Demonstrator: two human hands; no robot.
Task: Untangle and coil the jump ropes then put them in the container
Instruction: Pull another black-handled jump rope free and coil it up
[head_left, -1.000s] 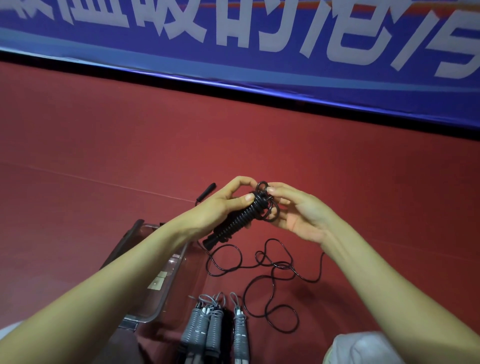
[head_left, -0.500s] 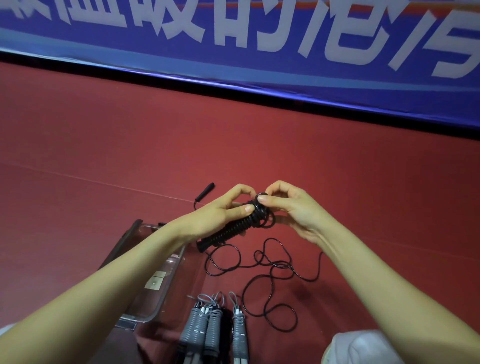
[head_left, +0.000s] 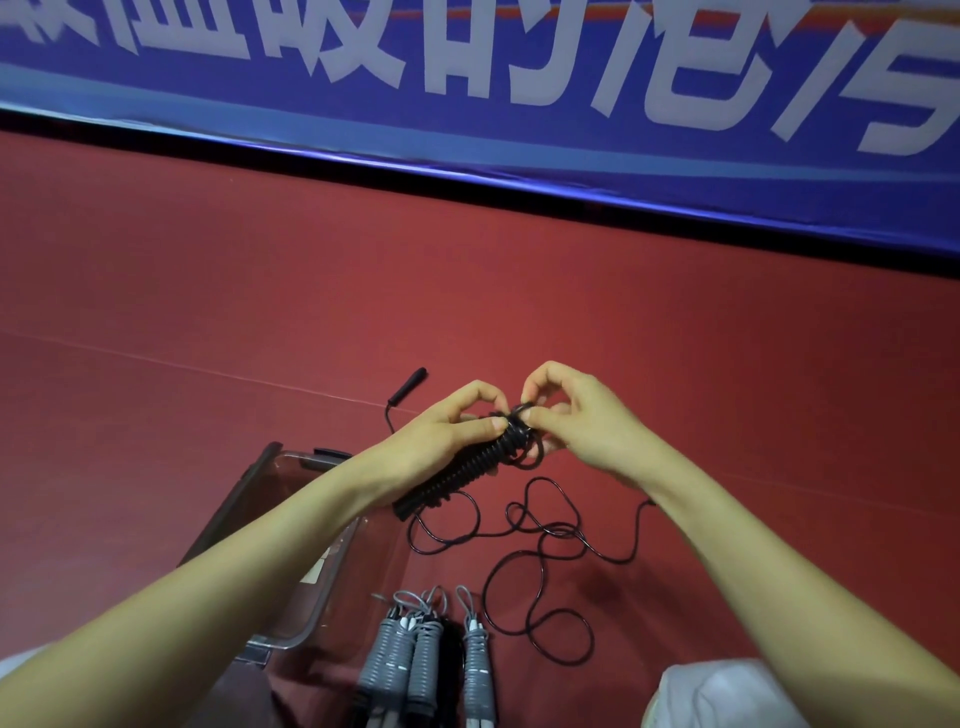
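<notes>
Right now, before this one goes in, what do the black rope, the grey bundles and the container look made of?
The black rope looks like thin smooth PVC or coated wire: slight sheen, springy loops. The grey bundles look like matte wound cord, probably plastic, though blurred. The container is clear rigid plastic, see-through and glossy.

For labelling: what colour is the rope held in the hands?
The rope is black; the head view shows it best.
</notes>
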